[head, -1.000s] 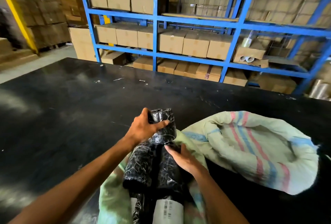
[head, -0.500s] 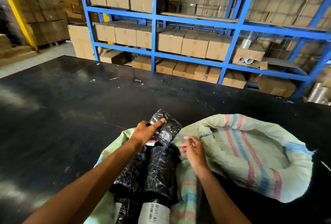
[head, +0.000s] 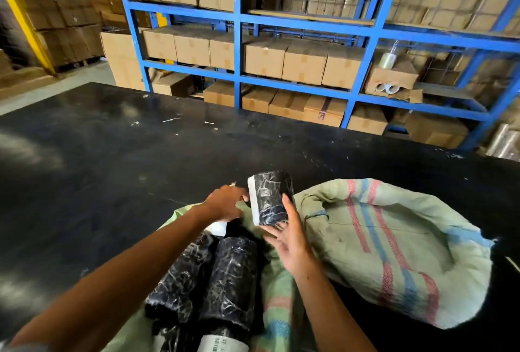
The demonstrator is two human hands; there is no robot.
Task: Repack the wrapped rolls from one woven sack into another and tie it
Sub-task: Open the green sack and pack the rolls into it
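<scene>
We see two woven sacks lying on a wide black desk (head: 112,171) with a dull sheen and a few pale scraps scattered on it. The near sack (head: 281,304), pale green with faint pink and blue bands, lies open towards us and holds several rolls (head: 230,281) side by side, each a cylinder wrapped in crinkled, glossy black film; a white label with a barcode shows on the nearest end of one. The second sack (head: 394,242) sits just to the right, the same coarse green weave with pink and blue stripes, slumped and rumpled, its mouth turned towards the first sack; we cannot tell what is inside it. Our right hand (head: 289,236) holds one short roll (head: 270,199) upright above the gap between the two sacks, palm under its lower end and fingers up its side; this roll has the same black crinkled wrap and a pale strip down its left edge. Our left hand (head: 225,205) rests just beside that roll at the mouth of the near sack, fingers lightly bent over the woven cloth, and we cannot tell whether it grips anything. Behind the desk, blue metal shelving (head: 239,42) carries rows of brown cardboard boxes (head: 304,64)
</scene>
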